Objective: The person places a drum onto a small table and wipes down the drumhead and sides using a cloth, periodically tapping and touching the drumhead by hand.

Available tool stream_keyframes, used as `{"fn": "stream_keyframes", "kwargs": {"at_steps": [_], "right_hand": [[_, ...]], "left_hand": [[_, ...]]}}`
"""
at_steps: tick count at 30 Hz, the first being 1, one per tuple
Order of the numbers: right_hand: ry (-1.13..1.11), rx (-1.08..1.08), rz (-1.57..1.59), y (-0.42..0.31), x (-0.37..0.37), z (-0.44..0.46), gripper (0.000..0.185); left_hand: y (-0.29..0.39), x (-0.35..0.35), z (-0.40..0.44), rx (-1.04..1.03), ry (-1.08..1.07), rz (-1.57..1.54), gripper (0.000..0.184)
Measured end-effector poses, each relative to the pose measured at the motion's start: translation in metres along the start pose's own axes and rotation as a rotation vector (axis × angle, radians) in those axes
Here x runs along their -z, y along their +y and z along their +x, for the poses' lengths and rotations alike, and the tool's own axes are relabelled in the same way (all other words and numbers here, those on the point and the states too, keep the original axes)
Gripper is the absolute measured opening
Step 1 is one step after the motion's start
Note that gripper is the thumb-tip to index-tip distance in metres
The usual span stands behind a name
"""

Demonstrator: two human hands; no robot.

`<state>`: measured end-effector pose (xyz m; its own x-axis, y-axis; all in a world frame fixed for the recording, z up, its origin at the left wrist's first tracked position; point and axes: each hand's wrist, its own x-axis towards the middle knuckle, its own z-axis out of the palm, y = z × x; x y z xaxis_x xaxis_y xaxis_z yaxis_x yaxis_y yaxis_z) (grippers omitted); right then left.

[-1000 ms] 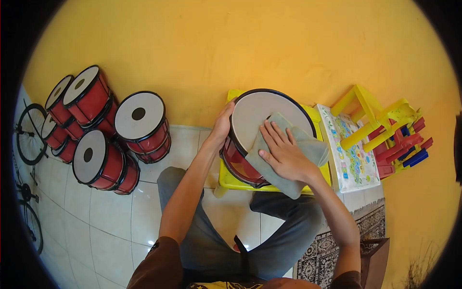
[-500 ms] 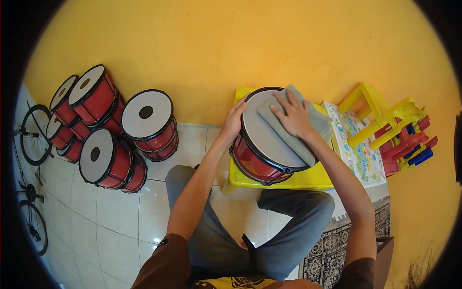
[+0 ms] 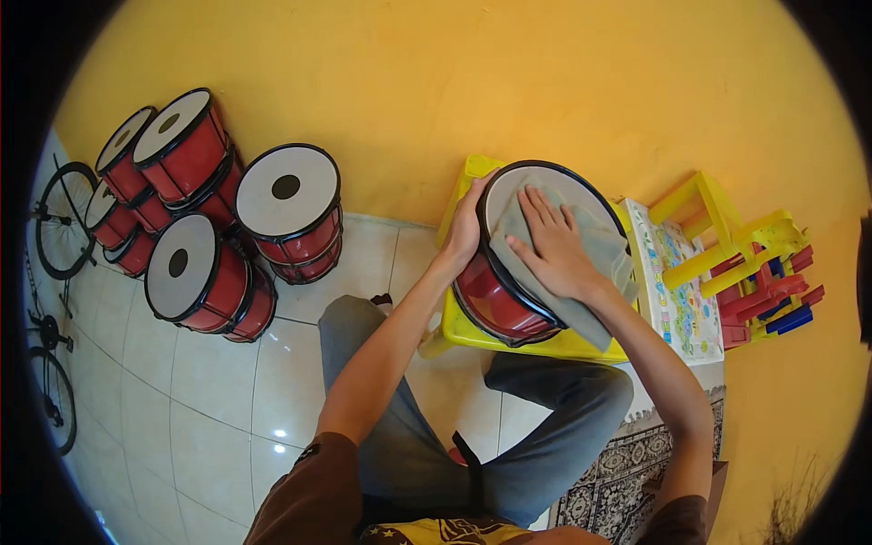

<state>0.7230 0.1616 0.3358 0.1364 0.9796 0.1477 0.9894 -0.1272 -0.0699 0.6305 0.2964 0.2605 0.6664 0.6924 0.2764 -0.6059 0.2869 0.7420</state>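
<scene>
On a table (image 3: 483, 333) by the wall (image 3: 409, 100), open left hand (image 3: 465, 225) steadies drum (image 3: 504, 304), spread right hand (image 3: 556, 256) presses cloth (image 3: 601, 247).

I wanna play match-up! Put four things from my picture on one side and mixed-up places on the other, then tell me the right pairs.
1. cloth
2. left hand
3. yellow table
4. bicycle

A. against the side of the drum being wiped
B. near the picture's left edge
C. flat under the right hand
D. underneath that same drum

Right pairs: 1-C, 2-A, 3-D, 4-B
</scene>
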Motion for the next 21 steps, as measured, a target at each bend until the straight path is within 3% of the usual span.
{"fn": "stream_keyframes", "kwargs": {"at_steps": [7, 10, 16, 19, 21], "right_hand": [[0.063, -0.102, 0.020, 0.021, -0.010, 0.051, 0.084], [0.097, -0.334, -0.014, 0.030, -0.016, 0.052, 0.087], [-0.013, -0.485, -0.082, 0.028, 0.005, 0.015, 0.080], [-0.053, -0.495, -0.061, 0.015, 0.014, -0.017, 0.077], [-0.079, -0.392, -0.056, 0.005, 0.013, -0.039, 0.077]], "left_hand": [[-0.006, 0.006, 0.002, -0.017, -0.008, -0.001, 0.067], [-0.008, 0.007, 0.001, -0.015, 0.011, 0.024, 0.068], [-0.017, 0.011, 0.006, -0.039, 0.085, 0.023, 0.067], [-0.014, 0.011, 0.004, -0.047, 0.092, 0.085, 0.065], [-0.014, 0.010, 0.003, -0.070, 0.095, 0.114, 0.065]]}}
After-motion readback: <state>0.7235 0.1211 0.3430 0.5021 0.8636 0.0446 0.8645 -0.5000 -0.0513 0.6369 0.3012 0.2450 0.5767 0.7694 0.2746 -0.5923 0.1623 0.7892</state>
